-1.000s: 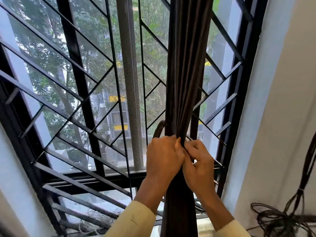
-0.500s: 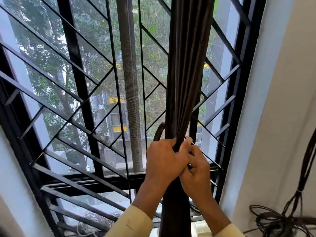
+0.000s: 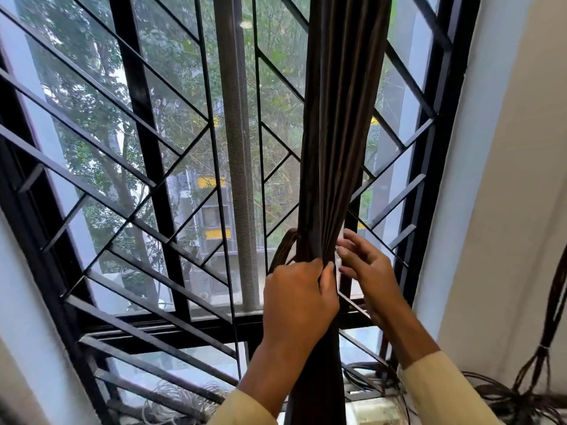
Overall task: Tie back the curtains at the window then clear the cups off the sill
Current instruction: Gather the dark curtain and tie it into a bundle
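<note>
So, the bunched dark curtain (image 3: 340, 118) is gripped at lower centre by the left hand (image 3: 299, 299), fabric running above and below the fist; the right hand (image 3: 369, 271) is held loose-fingered just beside it.

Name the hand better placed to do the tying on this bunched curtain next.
Right, probably. The right hand holds nothing, its fingers open beside the curtain. The left hand grips the gathered folds, and letting go would likely loosen the bunch.
</note>
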